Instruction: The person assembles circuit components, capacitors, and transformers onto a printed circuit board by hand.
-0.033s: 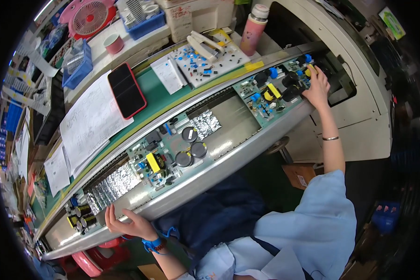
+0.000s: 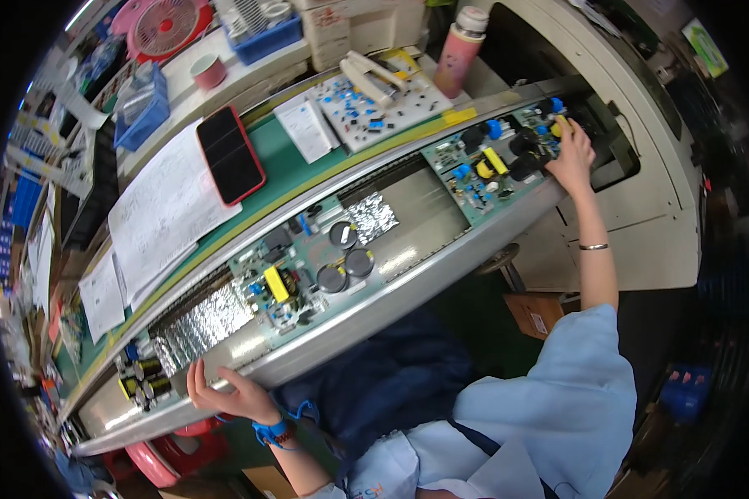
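At the far right, my right hand (image 2: 572,156) is bent over the end of a green circuit board (image 2: 495,193), its thumb and fingers gripping about the parts there. This board carries yellow, blue and black components and lies in a long metal rail track (image 2: 424,195). My left hand (image 2: 231,394) rests at the near rail on the left, fingers apart, nothing in it. Close to it are a sheet of silver foil (image 2: 204,331) and a board with yellow and black parts (image 2: 146,382). A middle circuit board (image 2: 304,249) holds several round black capacitors and a yellow transformer (image 2: 276,284).
Behind the track lie a black-screened phone (image 2: 229,155) with a red edge, papers (image 2: 154,216), and a white board (image 2: 374,125) of loose components. A pink bottle (image 2: 461,54) stands behind it. At right, a pale machine housing (image 2: 641,241) borders the track's end.
The whole view has shifted very slightly. Both hands and the boards keep their places along the track.
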Demonstrator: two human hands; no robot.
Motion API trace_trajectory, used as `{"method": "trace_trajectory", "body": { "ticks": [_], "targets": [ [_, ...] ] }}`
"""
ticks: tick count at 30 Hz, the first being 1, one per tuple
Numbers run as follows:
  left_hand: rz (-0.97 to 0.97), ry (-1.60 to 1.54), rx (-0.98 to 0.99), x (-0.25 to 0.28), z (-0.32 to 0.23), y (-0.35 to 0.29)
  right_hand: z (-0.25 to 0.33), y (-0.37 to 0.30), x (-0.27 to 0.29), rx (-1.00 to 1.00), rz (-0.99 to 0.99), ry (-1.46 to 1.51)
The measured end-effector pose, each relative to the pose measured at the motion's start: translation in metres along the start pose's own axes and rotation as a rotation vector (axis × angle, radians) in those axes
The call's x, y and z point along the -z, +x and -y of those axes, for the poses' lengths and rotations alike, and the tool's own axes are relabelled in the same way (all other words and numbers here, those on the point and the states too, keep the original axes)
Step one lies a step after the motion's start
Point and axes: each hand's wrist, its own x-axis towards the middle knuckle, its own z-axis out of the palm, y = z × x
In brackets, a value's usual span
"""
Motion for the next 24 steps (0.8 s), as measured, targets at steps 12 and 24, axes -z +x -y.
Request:
{"method": "trace_trajectory", "body": {
  "ticks": [12,24],
  "targets": [
    [0.007,-0.011,0.017,-0.001,-0.005,0.003,-0.077,0.046,-0.031,-0.107,0.031,-0.222],
    [0.001,0.027,-0.004,-0.007,-0.002,-0.001,-0.02,0.031,0.028,0.095,-0.085,0.613]
  ]
}}
